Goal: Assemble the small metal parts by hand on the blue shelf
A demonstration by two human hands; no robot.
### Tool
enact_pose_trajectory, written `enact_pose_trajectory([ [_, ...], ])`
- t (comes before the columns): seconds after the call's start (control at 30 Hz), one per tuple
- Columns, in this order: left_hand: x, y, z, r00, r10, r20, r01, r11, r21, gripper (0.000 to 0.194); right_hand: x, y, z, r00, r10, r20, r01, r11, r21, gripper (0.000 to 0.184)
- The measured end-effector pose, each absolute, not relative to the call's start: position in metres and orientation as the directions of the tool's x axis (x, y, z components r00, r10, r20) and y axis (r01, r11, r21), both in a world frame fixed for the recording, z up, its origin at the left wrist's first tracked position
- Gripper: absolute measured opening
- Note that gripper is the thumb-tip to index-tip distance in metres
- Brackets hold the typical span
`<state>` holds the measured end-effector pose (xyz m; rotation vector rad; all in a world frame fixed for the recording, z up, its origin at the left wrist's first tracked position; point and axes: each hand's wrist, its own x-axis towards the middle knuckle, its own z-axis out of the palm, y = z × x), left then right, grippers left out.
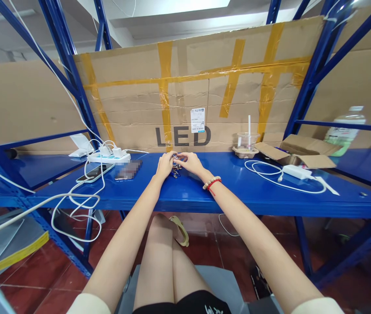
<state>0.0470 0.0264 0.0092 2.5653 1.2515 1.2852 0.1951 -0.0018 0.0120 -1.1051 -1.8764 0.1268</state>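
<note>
Both hands meet over the middle of the blue shelf (185,194). Between them is a small bunch of shiny, dark and gold-toned metal pieces (176,170), too small to name exactly. My left hand (165,165) has its fingers curled against the left side of the bunch. From the right, my right hand (189,163) pinches at its upper part with thumb and fingertips, a beaded bracelet on that wrist. The lower pieces hang or rest just at the shelf surface; whether they touch it I cannot tell.
A phone (95,173), a blurred dark flat device (128,170) and a power strip (109,157) with tangled white cables lie left. On the right are a plastic cup (248,141), an opened cardboard box (298,150) and a white charger (296,172). Taped cardboard (192,93) stands behind.
</note>
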Motion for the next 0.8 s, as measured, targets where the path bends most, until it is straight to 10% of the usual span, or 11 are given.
enact_pose_trajectory([
  [0.8,0.0485,0.0210,0.0114,0.245,0.693,0.679,0.653,-0.635,0.412,0.021,0.2002,-0.0093,0.0177,-0.055,0.732,0.679,0.745,0.483,-0.460,0.027],
])
